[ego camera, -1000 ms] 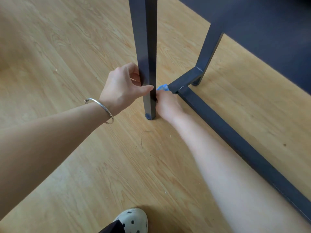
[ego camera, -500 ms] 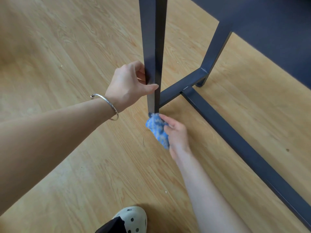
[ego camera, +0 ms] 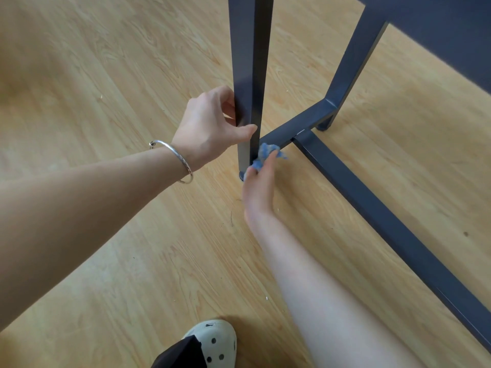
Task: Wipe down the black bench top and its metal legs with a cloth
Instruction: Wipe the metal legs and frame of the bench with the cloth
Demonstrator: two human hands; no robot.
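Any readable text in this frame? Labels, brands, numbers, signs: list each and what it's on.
None: no word, label, brand, number or sign can be read on the bench leg, the blue cloth, the bracelet or the shoe; the shoe shows only round holes.

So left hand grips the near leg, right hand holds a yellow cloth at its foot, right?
No: the head view shows the cloth is blue, not yellow. The left hand grips the near leg and the right hand holds the cloth at its foot.
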